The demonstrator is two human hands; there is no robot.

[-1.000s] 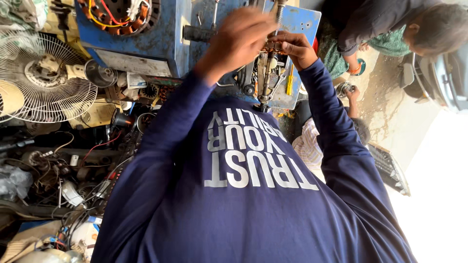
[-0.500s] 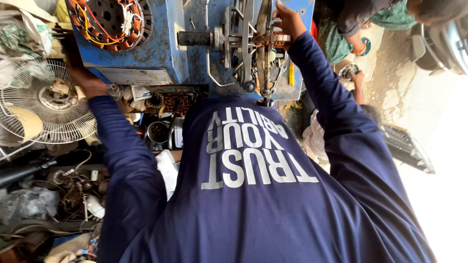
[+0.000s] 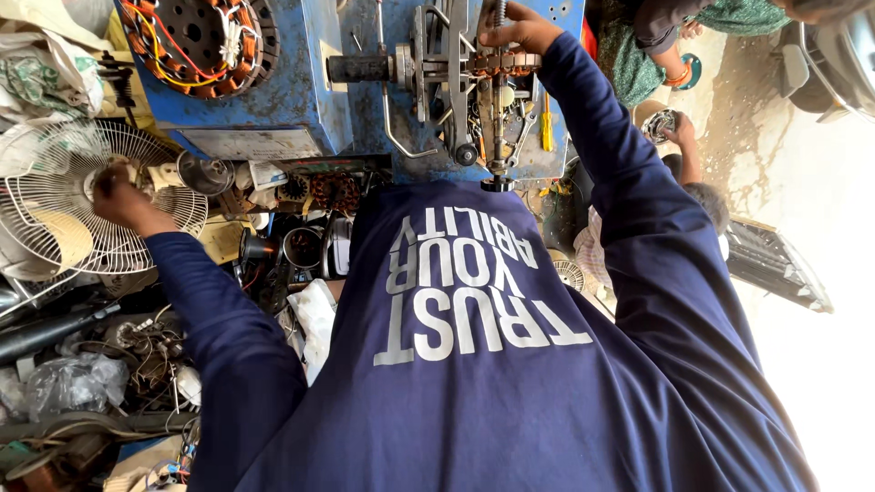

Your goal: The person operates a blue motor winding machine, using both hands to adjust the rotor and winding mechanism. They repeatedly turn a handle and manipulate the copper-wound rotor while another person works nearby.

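Note:
My right hand (image 3: 513, 27) reaches out to a blue winding machine (image 3: 301, 91) and is closed on the metal spindle assembly (image 3: 497, 64) at its top. My left hand (image 3: 123, 196) is stretched far to the left and rests fisted on the wire guard of a white table fan (image 3: 55, 228), near its hub. Both arms are in navy sleeves, and my navy shirt (image 3: 474, 346) with pale lettering fills the lower middle of the view.
A motor stator with orange and yellow wires (image 3: 196, 36) lies on the machine. Motor parts, wires and plastic bags (image 3: 73, 383) are heaped at the left. Another person in green (image 3: 665, 36) sits at the top right, and someone else's hand (image 3: 674, 132) holds a round metal part.
My left hand has left the spindle and swung down and left onto the fan guard. My right hand has stayed on the spindle.

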